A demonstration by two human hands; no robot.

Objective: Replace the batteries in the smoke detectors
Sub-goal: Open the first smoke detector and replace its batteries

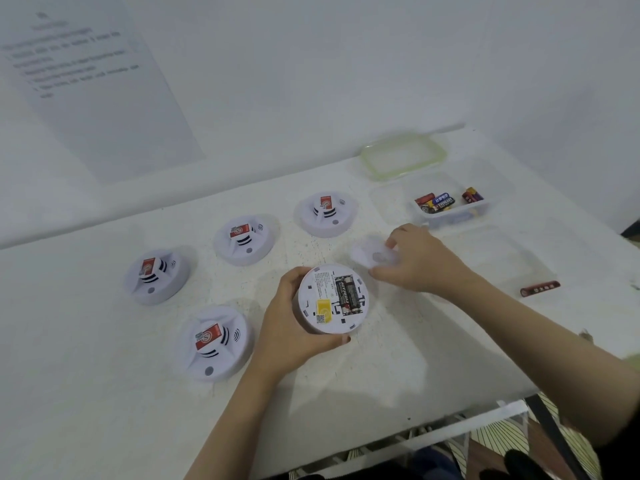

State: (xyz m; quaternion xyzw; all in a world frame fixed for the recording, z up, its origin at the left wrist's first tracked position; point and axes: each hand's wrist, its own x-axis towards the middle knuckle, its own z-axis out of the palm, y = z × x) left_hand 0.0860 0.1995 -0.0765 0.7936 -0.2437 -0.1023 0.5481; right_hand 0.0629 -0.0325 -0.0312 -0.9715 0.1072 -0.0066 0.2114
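Observation:
My left hand (289,322) grips a white round smoke detector (332,299) turned underside up, with two black batteries (348,294) seated in its open compartment and a yellow sticker beside them. My right hand (419,259) closes on a white round cover plate (372,254) lying on the table just right of that detector. Several other white detectors with red labels stand face up: one far (325,213), one middle (246,239), one left (156,275), one near (213,341).
A clear plastic tub (450,211) holding several batteries sits at the back right, its green-rimmed lid (403,155) behind it. A single dark red battery (540,288) lies loose at the right. A printed sheet (86,74) hangs on the wall. The white table's (398,382) front edge is near me.

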